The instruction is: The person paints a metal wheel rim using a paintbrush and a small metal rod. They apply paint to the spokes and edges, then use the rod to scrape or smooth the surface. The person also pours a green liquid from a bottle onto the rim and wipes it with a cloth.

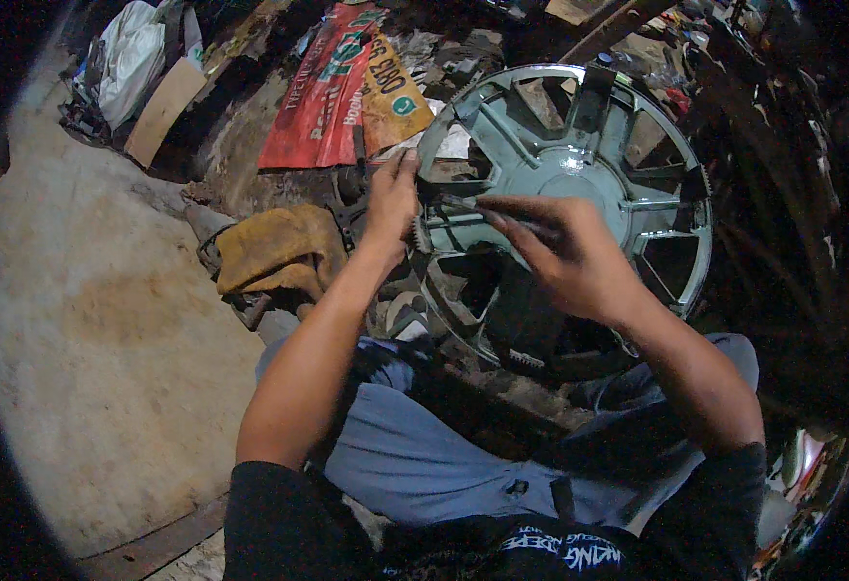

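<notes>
A large grey-green spoked metal wheel (pixel 568 172) with a toothed rim stands tilted in front of me, a round hub at its centre. On its left rim, my left hand (pixel 394 201) is closed around the edge, fingers pointing away from me. My right hand (pixel 570 254) reaches over the near left spokes, thumb and fingers pinching a slim dark tool (pixel 457 202). The tool's tip lies close to the rim beside my left hand; its exact kind is hard to make out. Dark wet-looking patches cover parts of the spokes and rim.
A crumpled yellow-brown cloth (pixel 284 250) lies left of my left forearm. Beyond it is a red and yellow printed sheet (pixel 333 97). A white plastic bag (pixel 132 68) and cardboard piece (pixel 165 111) sit far left by the concrete floor (pixel 105 320). Dark clutter crowds the right.
</notes>
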Available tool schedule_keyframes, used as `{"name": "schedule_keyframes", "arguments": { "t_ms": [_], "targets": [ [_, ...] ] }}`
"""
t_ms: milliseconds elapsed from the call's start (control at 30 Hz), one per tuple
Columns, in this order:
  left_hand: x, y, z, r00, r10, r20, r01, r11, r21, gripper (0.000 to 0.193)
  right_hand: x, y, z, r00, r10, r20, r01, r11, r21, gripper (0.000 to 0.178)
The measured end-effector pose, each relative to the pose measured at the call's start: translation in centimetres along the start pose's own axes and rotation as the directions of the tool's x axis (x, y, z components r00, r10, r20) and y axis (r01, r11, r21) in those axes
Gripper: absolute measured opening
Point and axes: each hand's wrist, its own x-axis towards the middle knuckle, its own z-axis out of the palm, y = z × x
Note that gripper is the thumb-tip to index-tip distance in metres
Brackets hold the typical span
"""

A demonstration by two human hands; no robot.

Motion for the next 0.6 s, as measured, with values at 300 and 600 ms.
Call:
{"name": "schedule_keyframes", "arguments": {
  "t_ms": [300, 600],
  "targets": [
    [-0.4, 0.2, 0.2, 0.998, -0.008, -0.064, 0.011, 0.999, 0.041, 0.041, -0.1, -0.4, 0.1, 0.988, 0.107, 0.111, -0.108, 0.994, 0.001, 0.025],
    [-1.0, 0.1, 0.3, 0.998, 0.012, -0.058, -0.004, 0.99, 0.14, 0.039, 0.2, -0.1, -1.3, 0.995, 0.047, -0.092, -0.049, 0.998, -0.03, 0.021]
  ]
}}
